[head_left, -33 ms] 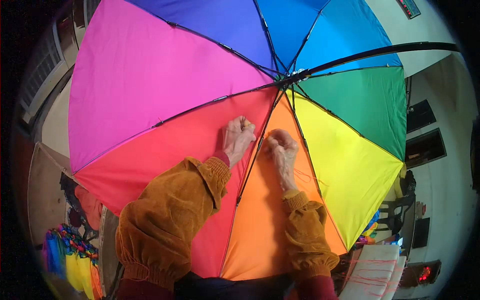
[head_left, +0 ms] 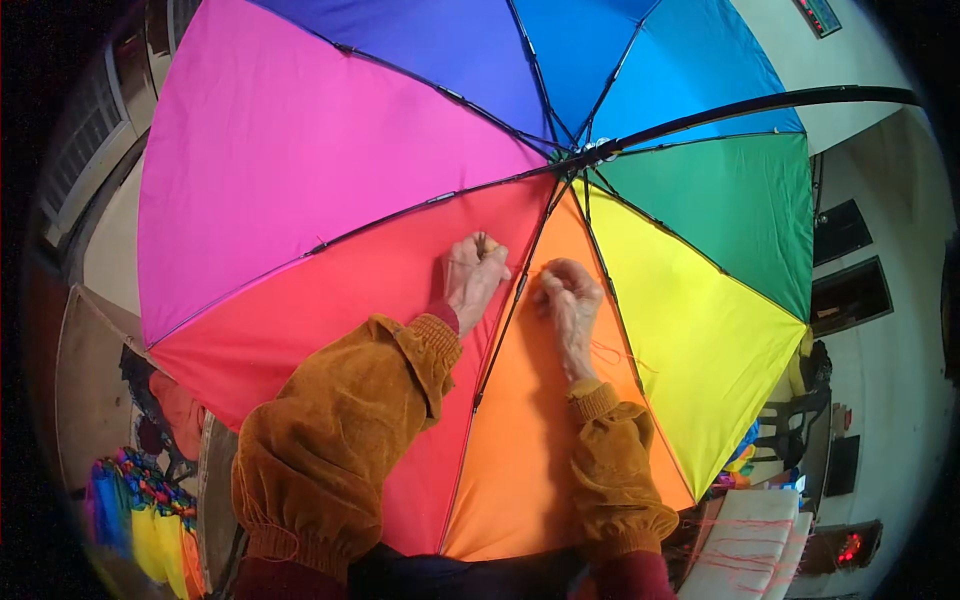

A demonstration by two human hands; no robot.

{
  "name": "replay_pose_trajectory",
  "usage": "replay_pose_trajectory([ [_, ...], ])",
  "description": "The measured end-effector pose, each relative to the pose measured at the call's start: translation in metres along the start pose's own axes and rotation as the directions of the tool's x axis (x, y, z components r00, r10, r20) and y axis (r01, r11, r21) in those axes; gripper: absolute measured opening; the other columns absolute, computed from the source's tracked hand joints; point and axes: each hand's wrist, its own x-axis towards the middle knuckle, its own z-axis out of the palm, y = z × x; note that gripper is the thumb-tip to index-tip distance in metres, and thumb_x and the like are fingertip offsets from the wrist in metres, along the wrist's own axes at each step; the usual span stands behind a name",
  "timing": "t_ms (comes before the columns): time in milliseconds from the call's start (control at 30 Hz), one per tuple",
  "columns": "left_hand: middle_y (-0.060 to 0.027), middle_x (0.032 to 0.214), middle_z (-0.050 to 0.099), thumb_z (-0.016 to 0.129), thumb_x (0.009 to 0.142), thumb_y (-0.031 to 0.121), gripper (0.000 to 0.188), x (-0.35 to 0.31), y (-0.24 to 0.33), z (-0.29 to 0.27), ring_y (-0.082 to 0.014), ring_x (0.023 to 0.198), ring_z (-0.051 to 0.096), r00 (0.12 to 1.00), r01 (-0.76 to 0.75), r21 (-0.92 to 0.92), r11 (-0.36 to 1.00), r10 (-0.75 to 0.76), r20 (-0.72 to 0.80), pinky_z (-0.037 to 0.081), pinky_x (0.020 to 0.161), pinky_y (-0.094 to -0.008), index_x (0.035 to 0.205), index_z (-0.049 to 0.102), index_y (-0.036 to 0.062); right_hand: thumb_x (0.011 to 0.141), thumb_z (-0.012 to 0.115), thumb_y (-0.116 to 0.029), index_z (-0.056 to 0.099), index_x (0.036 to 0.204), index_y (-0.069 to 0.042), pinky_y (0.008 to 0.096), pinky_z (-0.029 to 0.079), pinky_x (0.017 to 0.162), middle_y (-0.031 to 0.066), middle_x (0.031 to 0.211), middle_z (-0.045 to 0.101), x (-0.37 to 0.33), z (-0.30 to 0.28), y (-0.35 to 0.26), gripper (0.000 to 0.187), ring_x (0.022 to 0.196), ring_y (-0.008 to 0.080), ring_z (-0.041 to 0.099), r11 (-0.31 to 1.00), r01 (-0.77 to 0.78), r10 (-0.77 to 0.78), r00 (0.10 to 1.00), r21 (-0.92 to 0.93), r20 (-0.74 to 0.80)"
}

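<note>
Umbrella: the open canopy (head_left: 330,160) spreads in front of me, inner side toward me, in pink, violet, blue, green, yellow, orange and red panels.
Black shaft: it (head_left: 760,101) runs from the hub (head_left: 590,153) off toward my upper right, with the ribs fanning out around that hub.
Left hand: mine (head_left: 474,280) is at the red panel (head_left: 400,250), below the hub, fingers curled in with the tips drawn close to the thumb; something small and tan shows there, and I cannot tell whether it is held.
Right hand: mine (head_left: 572,300) is over the orange panel (head_left: 520,450), thumb and fingertips pinched together; what sits between them is too small to make out.
Rib between: a dark rib (head_left: 498,345) passes between my two hands, along the border of red and orange.
Red thread: a loose loop (head_left: 612,354) lies beside my right wrist, reaching the yellow panel (head_left: 715,350).
Lit displays: one (head_left: 818,15) at upper right, another (head_left: 850,548) glowing red at lower right; their marks are too small to read.
White block: it (head_left: 745,535) stands at lower right, red threads across it.
</note>
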Motion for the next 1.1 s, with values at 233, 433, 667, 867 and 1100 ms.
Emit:
replay_pose_trajectory([
  [233, 0.0013, 0.056, 0.050, 0.055, 0.083, 0.011, 0.011, -0.002, 0.003, -0.005, -0.0015, 0.036, 0.033, 0.957, 0.220, -0.223, 0.950, -0.166, 0.237, 0.024, 0.030, -0.0171, 0.073, 0.051, 0.0090, 0.080, 0.052, -0.004, 0.057, 0.072, 0.003, 0.0219, 0.036, 0.042, 0.0033, 0.055, 0.052, 0.006, -0.011, -0.009, 0.011, 0.045, 0.0089, 0.046, 0.999, 0.032, -0.029, 0.997, 0.040, -0.075],
  [433, 0.0015, 0.056, 0.050, 0.057, 0.083, 0.012, 0.012, -0.006, 0.005, -0.004, -0.0015, 0.035, 0.032, 0.967, 0.211, -0.305, 0.928, -0.154, 0.202, 0.023, 0.029, -0.0174, 0.073, 0.051, 0.0093, 0.080, 0.052, -0.005, 0.058, 0.073, 0.003, 0.0219, 0.036, 0.041, 0.0027, 0.054, 0.051, 0.008, -0.012, -0.003, 0.012, 0.044, 0.0087, 0.045, 0.998, 0.055, -0.056, 0.998, -0.008, -0.027],
  [667, 0.0030, 0.054, 0.048, 0.060, 0.082, 0.017, 0.014, -0.006, 0.005, -0.006, -0.0013, 0.036, 0.033, 0.938, 0.220, -0.222, 0.950, -0.144, 0.314, 0.023, 0.030, -0.0173, 0.072, 0.052, 0.0099, 0.079, 0.054, -0.004, 0.058, 0.075, 0.003, 0.0250, 0.037, 0.042, 0.0049, 0.058, 0.053, 0.010, -0.010, 0.001, 0.010, 0.047, 0.0127, 0.048, 0.999, 0.016, -0.016, 1.000, -0.036, 0.001],
  [867, 0.0038, 0.053, 0.047, 0.060, 0.082, 0.019, 0.014, -0.006, 0.007, -0.004, -0.0009, 0.036, 0.032, 0.922, 0.234, -0.205, 0.951, -0.150, 0.356, 0.022, 0.030, -0.0168, 0.074, 0.052, 0.0107, 0.073, 0.058, -0.002, 0.058, 0.077, 0.002, 0.0296, 0.039, 0.048, 0.0110, 0.068, 0.053, 0.028, -0.014, 0.010, 0.006, 0.056, 0.0227, 0.053, 0.549, 0.685, -0.562, 0.727, -0.479, 0.395],
  [1100, 0.0045, 0.054, 0.046, 0.059, 0.083, 0.021, 0.014, -0.010, 0.004, -0.010, -0.0003, 0.038, 0.032, 0.947, 0.242, -0.260, 0.935, -0.169, 0.272, 0.023, 0.031, -0.0159, 0.076, 0.052, 0.0114, 0.076, 0.058, -0.001, 0.057, 0.080, 0.000, 0.0282, 0.041, 0.049, 0.0080, 0.067, 0.055, 0.028, -0.047, -0.002, 0.005, 0.054, 0.0181, 0.053, 0.555, 0.679, -0.449, 0.731, -0.481, 0.513],
])
